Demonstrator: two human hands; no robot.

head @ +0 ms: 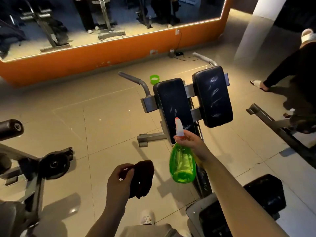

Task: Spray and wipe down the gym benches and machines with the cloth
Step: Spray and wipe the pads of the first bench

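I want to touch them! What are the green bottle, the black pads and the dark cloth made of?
The spray bottle looks like clear green plastic: light shines through it. The black pads seem smooth vinyl or leather, glossy with wet streaks. The cloth looks soft and fuzzy, maybe microfiber; hard to say.

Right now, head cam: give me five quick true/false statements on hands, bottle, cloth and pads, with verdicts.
1. The right hand holds a green spray bottle. True.
2. The bottle's nozzle points back at the person. False: it points away, toward the left pad.
3. The left hand holds a dark cloth. True.
4. The cloth is pressed onto the right pad. False: it hangs over the floor, apart from both pads.
5. Both pads show whitish streaks. True.
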